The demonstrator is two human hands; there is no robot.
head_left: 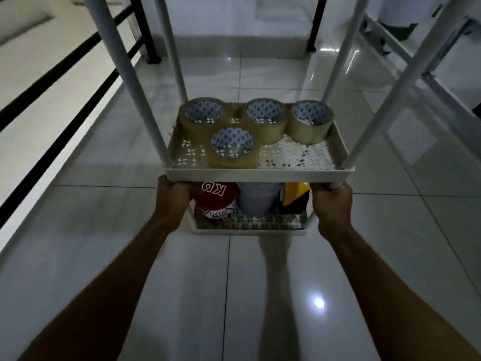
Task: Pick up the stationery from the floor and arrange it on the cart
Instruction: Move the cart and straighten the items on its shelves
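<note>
A white tiered cart stands on the tiled floor in front of me. Its middle shelf holds several rolls of clear packing tape, standing flat in two rows. The lower shelf carries a red tub, a white container and a yellow and black item. My left hand grips the near left corner of the middle shelf. My right hand grips its near right corner by the post.
White cart posts rise on both sides. A black railing runs along the left. Dark table legs and a white wall stand beyond the cart. A metal frame lies at the right. Glossy floor tiles lie below my arms.
</note>
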